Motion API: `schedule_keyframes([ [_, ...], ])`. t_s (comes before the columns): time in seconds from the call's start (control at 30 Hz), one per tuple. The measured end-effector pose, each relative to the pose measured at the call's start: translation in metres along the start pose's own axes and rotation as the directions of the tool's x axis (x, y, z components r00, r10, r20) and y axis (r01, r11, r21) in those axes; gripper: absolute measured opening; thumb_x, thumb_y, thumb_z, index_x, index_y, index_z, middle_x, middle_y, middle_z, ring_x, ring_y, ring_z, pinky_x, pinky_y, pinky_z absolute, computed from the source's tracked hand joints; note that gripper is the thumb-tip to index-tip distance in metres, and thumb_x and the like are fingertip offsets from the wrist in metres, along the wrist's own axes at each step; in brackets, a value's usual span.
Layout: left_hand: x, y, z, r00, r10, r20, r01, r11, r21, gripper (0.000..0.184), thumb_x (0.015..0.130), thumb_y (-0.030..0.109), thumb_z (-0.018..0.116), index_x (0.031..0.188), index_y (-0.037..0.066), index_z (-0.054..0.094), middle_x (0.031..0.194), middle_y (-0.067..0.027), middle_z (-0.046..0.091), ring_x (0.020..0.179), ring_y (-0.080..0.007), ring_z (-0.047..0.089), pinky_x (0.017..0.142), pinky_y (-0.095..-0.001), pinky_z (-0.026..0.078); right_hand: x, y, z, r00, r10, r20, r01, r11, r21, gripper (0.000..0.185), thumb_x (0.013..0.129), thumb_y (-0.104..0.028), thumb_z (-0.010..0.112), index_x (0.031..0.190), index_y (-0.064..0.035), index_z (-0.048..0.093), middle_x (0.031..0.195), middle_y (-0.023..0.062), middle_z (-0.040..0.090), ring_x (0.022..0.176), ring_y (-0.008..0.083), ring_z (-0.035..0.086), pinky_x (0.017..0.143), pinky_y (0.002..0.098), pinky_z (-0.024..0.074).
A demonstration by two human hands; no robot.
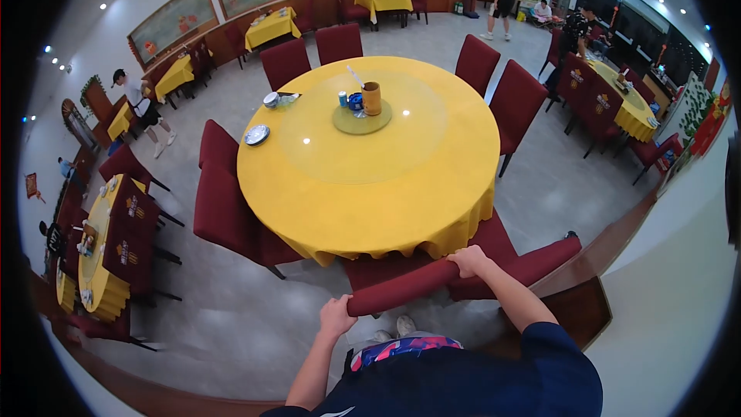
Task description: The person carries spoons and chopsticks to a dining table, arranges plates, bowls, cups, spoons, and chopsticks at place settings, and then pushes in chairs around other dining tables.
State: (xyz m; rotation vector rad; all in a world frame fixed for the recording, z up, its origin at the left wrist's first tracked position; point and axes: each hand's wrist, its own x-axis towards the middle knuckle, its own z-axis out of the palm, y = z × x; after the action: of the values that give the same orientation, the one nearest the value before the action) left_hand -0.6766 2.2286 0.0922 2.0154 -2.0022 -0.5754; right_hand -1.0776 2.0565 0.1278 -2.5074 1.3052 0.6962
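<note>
Both my hands grip the top of a dark red chair's backrest. My left hand is wrapped round its left end, and my right hand holds the right end. The chair's seat reaches partly under the hanging yellow cloth of the big round table. On the table, a bamboo-coloured holder, a blue item and a small blue can stand on a round mat. Stacked plates and a bowl lie at the table's left side.
Another red chair stands right beside mine, near the wall. More red chairs surround the table. A person walks at the left; another person stands at the back. A yellow-covered table is at lower left.
</note>
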Motion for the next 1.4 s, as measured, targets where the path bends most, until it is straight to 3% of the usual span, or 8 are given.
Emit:
schedule_keyframes([
  [0.47,-0.09,0.04,-0.003,0.976,0.111,0.186,-0.122,0.991,0.047,0.058,0.07,0.036,0.076,0.121,0.011,0.063,0.091,-0.0158,0.069,0.09,-0.033,0.065,0.082,-0.0445,0.052,-0.105,-0.024,0.068,1.0,0.02,0.018,-0.021,0.998,0.066,0.053,0.074,-0.023,0.068,0.126,-0.024,0.06,0.112,0.0063,0.066,0.095,0.026,0.069,0.076,0.0425,0.0545],
  [0.6,-0.11,0.015,0.018,0.921,0.275,0.275,-0.275,0.961,-0.04,0.064,0.083,0.048,0.067,0.128,0.003,0.057,0.113,-0.0139,0.068,0.101,-0.0329,0.063,0.089,-0.0443,0.05,-0.136,-0.039,0.09,0.996,0.084,-0.023,-0.082,0.993,0.086,0.065,0.067,-0.021,0.077,0.128,-0.0242,0.056,0.115,0.0072,0.061,0.092,0.0283,0.069,0.076,0.0412,0.0544],
  [0.73,-0.105,-0.016,0.016,0.847,0.461,0.264,-0.431,0.887,-0.166,0.069,0.082,0.035,0.07,0.139,0.005,0.046,0.118,-0.0165,0.065,0.104,-0.0342,0.062,0.091,-0.0446,0.05,-0.133,-0.067,0.11,0.932,0.359,-0.04,-0.359,0.933,0.007,0.078,0.065,-0.015,0.077,0.137,-0.0193,0.047,0.128,0.0113,0.052,0.121,0.0343,0.05,0.1,0.0542,0.0403],
  [0.8,-0.109,-0.032,0.006,0.82,0.518,0.243,-0.479,0.854,-0.205,0.072,0.08,0.027,0.073,0.141,0.004,0.043,0.114,-0.0162,0.066,0.103,-0.0339,0.062,0.089,-0.0445,0.05,-0.132,-0.091,0.121,0.898,0.368,-0.24,-0.412,0.895,-0.173,0.085,0.063,-0.02,0.081,0.14,-0.0159,0.044,0.135,0.0147,0.049,0.128,0.0357,0.045,0.107,0.0548,0.0339],
  [0.87,-0.115,-0.049,-0.016,0.763,0.419,0.492,-0.36,0.908,-0.214,0.072,0.085,0.032,0.068,0.146,0.01,0.036,0.123,-0.0216,0.061,0.11,-0.038,0.059,0.093,-0.0455,0.048,-0.135,-0.137,0.101,0.921,0.335,-0.2,-0.369,0.915,-0.165,0.085,0.064,-0.022,0.081,0.14,-0.0148,0.043,0.136,0.0152,0.049,0.129,0.0358,0.044,0.108,0.0558,0.0321],
  [1.13,-0.195,-0.224,-0.041,0.913,0.228,0.338,-0.103,0.931,-0.35,0.059,0.087,0.035,0.065,0.137,0.01,0.049,0.112,-0.0243,0.065,0.108,-0.0402,0.061,0.09,-0.0494,0.05,-0.061,-0.346,0.044,0.991,-0.049,-0.128,0.062,0.993,0.1,0.084,0.065,-0.028,0.081,0.141,-0.0166,0.045,0.134,0.0136,0.051,0.128,0.0367,0.045,0.106,0.056,0.0336],
  [1.2,-0.222,-0.277,-0.052,0.864,-0.013,0.503,0.12,0.976,-0.18,0.059,0.086,0.04,0.065,0.135,0.009,0.052,0.113,-0.0233,0.066,0.107,-0.0404,0.062,0.089,-0.0507,0.051,-0.042,-0.378,0.032,0.994,-0.1,-0.043,0.103,0.992,0.071,0.079,0.068,-0.027,0.079,0.139,-0.017,0.047,0.132,0.0131,0.054,0.128,0.0357,0.047,0.105,0.0556,0.0353],
  [1.4,-0.273,-0.381,-0.094,0.871,-0.316,0.377,0.38,0.919,-0.107,0.056,0.085,0.039,0.064,0.132,0.008,0.055,0.112,-0.0243,0.066,0.106,-0.0418,0.062,0.091,-0.0491,0.05,0.028,-0.408,0.045,0.965,-0.179,0.191,0.168,0.983,0.071,0.049,0.076,-0.021,0.069,0.123,-0.012,0.057,0.112,0.0142,0.067,0.108,0.0332,0.063,0.09,0.0484,0.0505],
])
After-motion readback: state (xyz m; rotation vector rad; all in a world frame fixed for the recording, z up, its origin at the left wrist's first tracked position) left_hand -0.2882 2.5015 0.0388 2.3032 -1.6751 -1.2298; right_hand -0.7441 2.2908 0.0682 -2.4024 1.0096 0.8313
